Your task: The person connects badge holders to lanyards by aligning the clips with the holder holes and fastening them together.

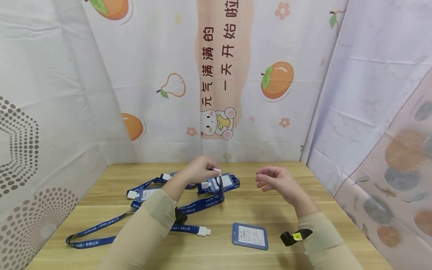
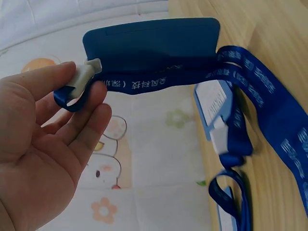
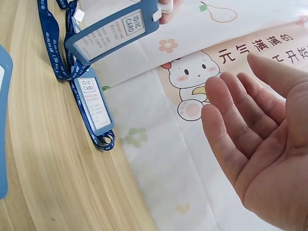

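Note:
My left hand [image 1: 201, 169] is raised over the back of the table and pinches the white clip [image 2: 85, 77] of a blue lanyard [image 2: 139, 83] between thumb and fingers. From that clip hangs a blue ID card holder [image 2: 154, 45], back side showing in the left wrist view. Its printed front, marked ID/IC CARD, faces the right wrist view. The lanyard's strap drops to the tabletop. My right hand [image 1: 276, 182] hovers in the air to the right, holding nothing, fingers loosely bent and palm showing in the right wrist view.
A loose card holder [image 1: 249, 236] lies near the front of the wooden table [image 1: 287, 213]. Another lanyard's white clip [image 1: 203, 231] lies left of it. A card holder with folded strap [image 1: 224, 181] and another card holder [image 1: 148, 194] rest farther back. Printed curtains [image 1: 162, 120] stand behind.

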Tool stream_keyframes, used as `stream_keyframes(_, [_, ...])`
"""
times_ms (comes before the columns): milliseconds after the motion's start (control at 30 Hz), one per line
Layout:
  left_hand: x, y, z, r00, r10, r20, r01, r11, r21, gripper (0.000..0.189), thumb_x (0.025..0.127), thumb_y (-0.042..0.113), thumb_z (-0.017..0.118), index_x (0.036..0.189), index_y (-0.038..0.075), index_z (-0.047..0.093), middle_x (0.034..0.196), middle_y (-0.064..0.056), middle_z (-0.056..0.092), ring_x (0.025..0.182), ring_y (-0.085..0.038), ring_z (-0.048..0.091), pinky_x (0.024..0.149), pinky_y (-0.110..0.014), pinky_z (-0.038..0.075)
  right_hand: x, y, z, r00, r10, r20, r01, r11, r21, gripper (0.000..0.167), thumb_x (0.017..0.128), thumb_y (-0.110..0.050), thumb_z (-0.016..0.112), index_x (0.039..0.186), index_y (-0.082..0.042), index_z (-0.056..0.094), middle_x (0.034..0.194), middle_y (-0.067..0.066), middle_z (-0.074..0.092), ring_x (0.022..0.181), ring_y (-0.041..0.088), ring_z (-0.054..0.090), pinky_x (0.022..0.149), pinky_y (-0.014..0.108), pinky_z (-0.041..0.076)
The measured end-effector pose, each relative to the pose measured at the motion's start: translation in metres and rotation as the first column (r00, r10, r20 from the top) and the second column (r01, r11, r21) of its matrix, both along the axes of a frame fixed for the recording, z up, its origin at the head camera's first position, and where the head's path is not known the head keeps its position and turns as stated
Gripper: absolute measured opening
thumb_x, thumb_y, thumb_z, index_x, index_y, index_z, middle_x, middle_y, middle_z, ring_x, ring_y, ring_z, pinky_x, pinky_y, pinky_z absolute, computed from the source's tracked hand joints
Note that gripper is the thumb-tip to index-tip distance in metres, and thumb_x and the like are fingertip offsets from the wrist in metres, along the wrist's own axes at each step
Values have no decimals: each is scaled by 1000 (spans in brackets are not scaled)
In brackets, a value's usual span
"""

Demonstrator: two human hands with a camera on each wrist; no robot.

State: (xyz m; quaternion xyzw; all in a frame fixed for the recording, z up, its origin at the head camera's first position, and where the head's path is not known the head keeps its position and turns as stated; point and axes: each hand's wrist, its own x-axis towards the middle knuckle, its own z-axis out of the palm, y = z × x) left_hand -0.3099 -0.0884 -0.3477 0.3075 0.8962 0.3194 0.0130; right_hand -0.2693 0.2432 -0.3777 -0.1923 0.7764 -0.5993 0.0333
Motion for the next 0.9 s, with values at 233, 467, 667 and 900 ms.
stream_keyframes(233, [5,-23,-15,997,2,80,1,1000,-28,16,97,28,72,105,17,78,92,10,72,85,-13,66,76,-34,54,-3,-6,-6,1000,21,19,-21,1000,11,32,100,-19,69,118,7,64,110,27,68,92,33,72,77,43,59])
stream_keyframes(467, [5,-50,-34,989,1,149,-6,999,33,11,96,28,72,98,19,79,87,4,71,77,-16,62,69,-34,51,-6,-25,-21,990,94,104,-100,994,53,36,99,-23,69,124,3,63,111,19,68,98,35,70,81,46,58])
stream_keyframes(667, [5,-71,-42,977,48,206,-52,999,16,12,97,25,71,98,17,79,89,4,70,83,-17,66,74,-37,54,-8,-46,-33,974,156,162,-170,983,75,36,99,-23,69,125,2,63,111,15,69,99,37,69,82,47,58])
stream_keyframes(900, [5,-93,-55,962,83,261,-70,996,-57,9,98,20,70,96,16,77,89,5,70,84,-20,68,76,-39,55,-14,-64,-44,962,188,197,-215,969,125,35,100,-25,69,123,0,64,113,19,69,97,33,70,83,48,57])
